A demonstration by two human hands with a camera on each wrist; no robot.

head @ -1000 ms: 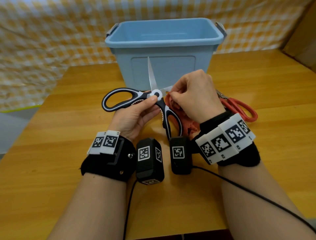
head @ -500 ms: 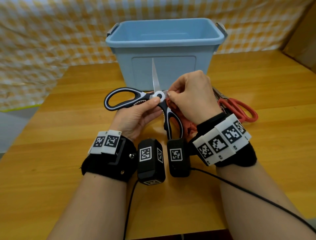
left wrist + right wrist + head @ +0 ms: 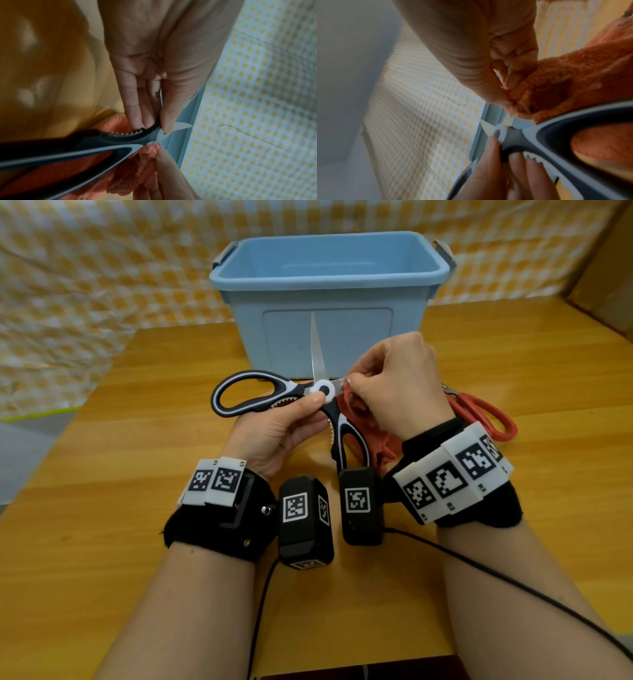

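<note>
Kitchen scissors (image 3: 323, 389), black and white, are held just above the wooden table (image 3: 137, 508) and spread wide; one blade points to twelve o'clock, the other toward three o'clock; one handle loop lies at nine o'clock, the other at about five. The left hand (image 3: 277, 433) pinches them at the pivot, thumb on the white disc, fingers beneath on the toothed neck; the right hand (image 3: 397, 385) is curled round a bunched orange cloth (image 3: 356, 409) and presses it with thumb and fingertip onto the three o'clock blade, close to the pivot.

The scissors look rigid, with some heft; the hinge probably swings freely, so the free blade may drift; the steel is smooth, likely slippery, and sharp. The pivot, the plastic neck or the loops seem the safe holds, never the cutting edge. The cloth is soft, limp and light; it should fold over the blade's spine and slide outward.

The bare upright tip stands near the wall of the pale blue storage bin (image 3: 376, 337) at twelve o'clock; red-handled scissors (image 3: 486, 412) lie at three o'clock, just beyond the right wrist; an outward stroke therefore has little room; the tabletop shows more bare wood toward nine o'clock.
</note>
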